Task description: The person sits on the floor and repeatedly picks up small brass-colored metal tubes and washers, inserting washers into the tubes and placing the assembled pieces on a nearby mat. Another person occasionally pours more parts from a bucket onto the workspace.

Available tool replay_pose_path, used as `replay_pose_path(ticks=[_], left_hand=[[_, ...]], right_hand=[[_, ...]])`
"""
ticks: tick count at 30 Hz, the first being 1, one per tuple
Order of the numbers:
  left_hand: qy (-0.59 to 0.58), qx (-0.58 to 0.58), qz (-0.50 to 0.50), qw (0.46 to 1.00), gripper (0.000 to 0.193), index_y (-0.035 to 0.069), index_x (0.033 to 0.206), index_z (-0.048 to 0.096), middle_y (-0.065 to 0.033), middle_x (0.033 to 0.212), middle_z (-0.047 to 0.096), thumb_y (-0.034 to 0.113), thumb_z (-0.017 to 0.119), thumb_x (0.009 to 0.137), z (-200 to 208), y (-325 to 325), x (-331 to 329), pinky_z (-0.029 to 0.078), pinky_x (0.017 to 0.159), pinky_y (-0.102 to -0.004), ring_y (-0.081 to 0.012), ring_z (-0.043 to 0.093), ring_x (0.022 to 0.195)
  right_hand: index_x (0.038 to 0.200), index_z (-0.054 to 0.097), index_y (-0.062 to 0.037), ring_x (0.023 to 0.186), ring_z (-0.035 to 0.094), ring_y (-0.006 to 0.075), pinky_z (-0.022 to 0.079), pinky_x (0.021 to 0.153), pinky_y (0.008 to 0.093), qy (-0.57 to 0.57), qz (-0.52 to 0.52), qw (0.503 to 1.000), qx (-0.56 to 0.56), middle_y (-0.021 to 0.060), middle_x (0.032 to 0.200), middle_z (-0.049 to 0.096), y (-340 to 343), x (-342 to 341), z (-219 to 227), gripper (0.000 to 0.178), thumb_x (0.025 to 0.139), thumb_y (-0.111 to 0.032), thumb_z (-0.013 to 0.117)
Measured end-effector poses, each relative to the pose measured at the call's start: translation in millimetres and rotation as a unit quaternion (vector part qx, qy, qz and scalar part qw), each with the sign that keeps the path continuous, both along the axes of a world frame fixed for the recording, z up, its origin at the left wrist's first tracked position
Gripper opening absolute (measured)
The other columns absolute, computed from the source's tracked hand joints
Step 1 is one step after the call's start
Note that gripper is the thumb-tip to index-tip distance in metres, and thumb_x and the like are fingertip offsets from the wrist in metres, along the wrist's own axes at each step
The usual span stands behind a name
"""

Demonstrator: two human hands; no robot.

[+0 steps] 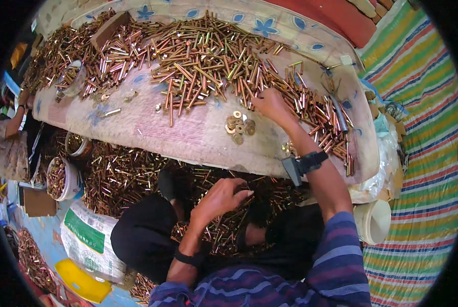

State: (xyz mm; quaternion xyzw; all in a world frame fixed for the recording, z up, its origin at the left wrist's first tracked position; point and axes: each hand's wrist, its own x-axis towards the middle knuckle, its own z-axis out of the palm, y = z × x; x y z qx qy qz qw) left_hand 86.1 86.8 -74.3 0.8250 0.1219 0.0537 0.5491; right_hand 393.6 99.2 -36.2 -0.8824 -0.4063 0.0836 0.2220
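Observation:
A heap of long brass-coloured bolts spreads over the padded, patterned work surface. At the heap's near edge my right hand is closed, fingertips pinched together by the bolts; what they hold, if anything, is hidden. Just left of that wrist lies a small pile of flat round washers. Nearer the front edge, next to my right forearm, are a few small nuts. My left hand hovers over my lap, in front of the surface, thumb and forefinger apart, with nothing visible between them.
More bolts cover the floor around my legs. A bucket of bolts and a white sack stand at left, near a yellow tray. Another person's arm is at far left. A white bucket lies at right.

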Motion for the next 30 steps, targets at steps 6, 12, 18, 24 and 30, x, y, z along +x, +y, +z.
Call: replay_pose_path(ticks=[6, 12, 18, 24, 30], left_hand=[[0.068, -0.168, 0.054, 0.982, 0.040, -0.004, 0.115, 0.069, -0.0090, 0.086, 0.070, 0.032, 0.065, 0.099, 18, -2, 5, 0.051, 0.054, -0.0314, -0.0150, 0.063, 0.057], [-0.019, -0.315, 0.122, 0.941, 0.039, -0.004, 0.107, 0.069, -0.0074, 0.088, 0.070, 0.032, 0.054, 0.106, 18, -5, 14, 0.049, 0.047, -0.0244, -0.0109, 0.064, 0.061], [-0.061, -0.393, 0.135, 0.908, 0.039, -0.005, 0.108, 0.068, -0.0120, 0.087, 0.072, 0.033, 0.055, 0.105, 13, -7, 18, 0.053, 0.050, -0.0263, -0.0169, 0.070, 0.069], [-0.062, -0.420, 0.210, 0.881, 0.031, 0.001, 0.099, 0.065, -0.0076, 0.081, 0.068, 0.030, 0.055, 0.104, 11, -9, 20, 0.048, 0.043, -0.0264, -0.0148, 0.064, 0.059], [-0.030, -0.433, 0.240, 0.868, 0.029, 0.005, 0.095, 0.061, -0.0042, 0.076, 0.061, 0.032, 0.056, 0.104, 15, -4, 15, 0.034, 0.037, -0.0234, -0.0087, 0.048, 0.046]], right_hand=[[0.070, 0.070, 0.0036, 0.053, 0.063, 0.0156, 0.049, 0.050, 0.0335, 0.183, 0.007, 0.983, -0.029, 0.0115, 0.063, 0.066, -64, -16, 32, 0.031, 0.081, -0.026, 0.068], [0.085, 0.068, 0.0038, 0.053, 0.057, 0.0111, 0.047, 0.049, 0.0287, 0.318, 0.058, 0.946, -0.021, 0.0042, 0.067, 0.063, -121, -93, 51, 0.029, 0.092, -0.024, 0.067], [0.091, 0.069, 0.0042, 0.056, 0.063, 0.0141, 0.052, 0.053, 0.0317, 0.334, 0.161, 0.929, 0.010, 0.0069, 0.070, 0.068, -131, -146, 56, 0.030, 0.095, -0.025, 0.063], [0.098, 0.071, 0.0034, 0.058, 0.066, 0.0150, 0.054, 0.055, 0.0330, 0.359, 0.155, 0.920, 0.011, 0.0093, 0.071, 0.069, -140, -116, 53, 0.027, 0.097, -0.022, 0.061], [0.096, 0.072, 0.0039, 0.066, 0.070, 0.0258, 0.055, 0.066, 0.0409, 0.149, 0.076, 0.986, 0.003, 0.0164, 0.073, 0.069, -156, -20, 35, 0.033, 0.089, -0.027, 0.063]])
